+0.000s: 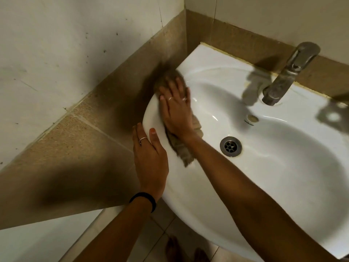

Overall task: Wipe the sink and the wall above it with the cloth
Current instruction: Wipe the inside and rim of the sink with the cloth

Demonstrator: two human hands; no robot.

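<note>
A: Why is the right hand (176, 108) laid so flat?

B: Its fingers are spread and straight, palm down on the cloth (179, 146), pressing it against the left rim of the sink (283, 167). I'd judge a flat palm puts an even load on the fabric, so more of it rubs the porcelain than a pinch would allow.

A: And the left hand (149, 157)?

B: It rests on the outer edge of the sink, just beside the right hand. The thumb lies over the top of the rim and the fingers reach down the outside, fairly straight. It holds no cloth. It looks like a brace, steadying the body while the other arm pushes.

A: Where does the cloth sit, exactly?

B: On the rim at the sink's left side, mostly under the right hand. One end bunches beyond the fingertips toward the brown tile band (117, 95); the other trails out past the wrist into the bowl. The far end is blurred, so its edge is hard to place.

A: How does it look?

B: Brownish-grey, soft and crumpled, with a frayed-looking tail. Whether it is wet, I cannot tell.

A: The sink itself?

B: White and glossy, with a metal drain (230, 146) in the bowl and a dull tap (287, 72) at the back. The wall (56, 44) shows dark specks, seemingly not yet wiped.
</note>
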